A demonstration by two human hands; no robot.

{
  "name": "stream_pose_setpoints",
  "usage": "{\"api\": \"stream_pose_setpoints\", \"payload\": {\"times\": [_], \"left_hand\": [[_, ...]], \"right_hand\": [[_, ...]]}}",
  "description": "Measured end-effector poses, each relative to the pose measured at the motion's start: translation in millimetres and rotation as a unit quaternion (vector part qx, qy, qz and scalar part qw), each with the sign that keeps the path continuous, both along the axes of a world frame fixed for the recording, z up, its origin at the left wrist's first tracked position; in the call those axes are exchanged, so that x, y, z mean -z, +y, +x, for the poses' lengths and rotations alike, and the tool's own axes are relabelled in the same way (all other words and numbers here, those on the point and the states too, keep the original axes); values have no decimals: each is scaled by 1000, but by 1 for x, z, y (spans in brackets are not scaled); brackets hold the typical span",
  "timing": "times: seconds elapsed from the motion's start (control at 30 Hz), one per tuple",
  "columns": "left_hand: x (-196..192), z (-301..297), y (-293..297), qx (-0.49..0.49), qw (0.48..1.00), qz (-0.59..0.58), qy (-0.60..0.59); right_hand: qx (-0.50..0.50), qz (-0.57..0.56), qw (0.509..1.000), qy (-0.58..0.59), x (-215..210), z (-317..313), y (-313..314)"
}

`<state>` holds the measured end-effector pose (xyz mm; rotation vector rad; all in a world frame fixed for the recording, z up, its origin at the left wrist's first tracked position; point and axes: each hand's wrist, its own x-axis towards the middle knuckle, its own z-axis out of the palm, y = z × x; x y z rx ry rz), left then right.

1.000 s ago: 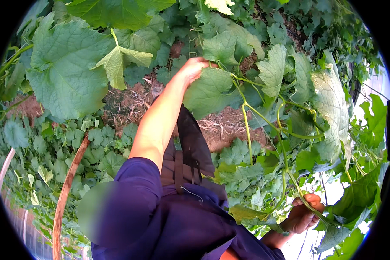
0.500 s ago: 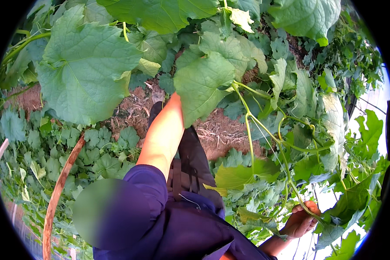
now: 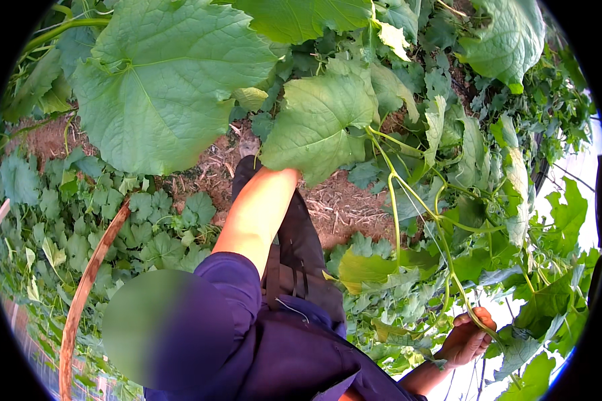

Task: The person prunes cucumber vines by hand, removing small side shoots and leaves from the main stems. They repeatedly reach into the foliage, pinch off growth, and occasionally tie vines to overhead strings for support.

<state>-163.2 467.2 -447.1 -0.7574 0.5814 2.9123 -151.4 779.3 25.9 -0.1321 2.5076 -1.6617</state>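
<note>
- Where the long thin green vine stem [image 3: 448, 267] runs down past the lower right, curled fingers [image 3: 478, 319] of the right hand [image 3: 467, 339] closed round it.
- Left hand hidden behind a broad lobed green leaf [image 3: 318, 127]; finger state cannot be told.
- Bare left forearm [image 3: 257, 214] reaching up to that leaf, out of a dark purple sleeve [image 3: 227, 294].
- Beyond, brown straw-strewn soil [image 3: 344, 207], low green ground foliage [image 3: 154, 227], and a curved rusty-brown hoop [image 3: 80, 301] at left.
</note>
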Motion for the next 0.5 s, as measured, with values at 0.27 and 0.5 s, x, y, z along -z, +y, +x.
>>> {"api": "stream_pose_setpoints", "payload": {"times": [0.27, 0.5], "left_hand": [[-22, -33, -61, 89, 915, -391, 33], [17, -86, -99, 86, 905, -410, 70]], "right_hand": [[3, -73, 997, 21, -12, -40, -18], [-95, -228, 968, -50, -27, -137, 5]]}}
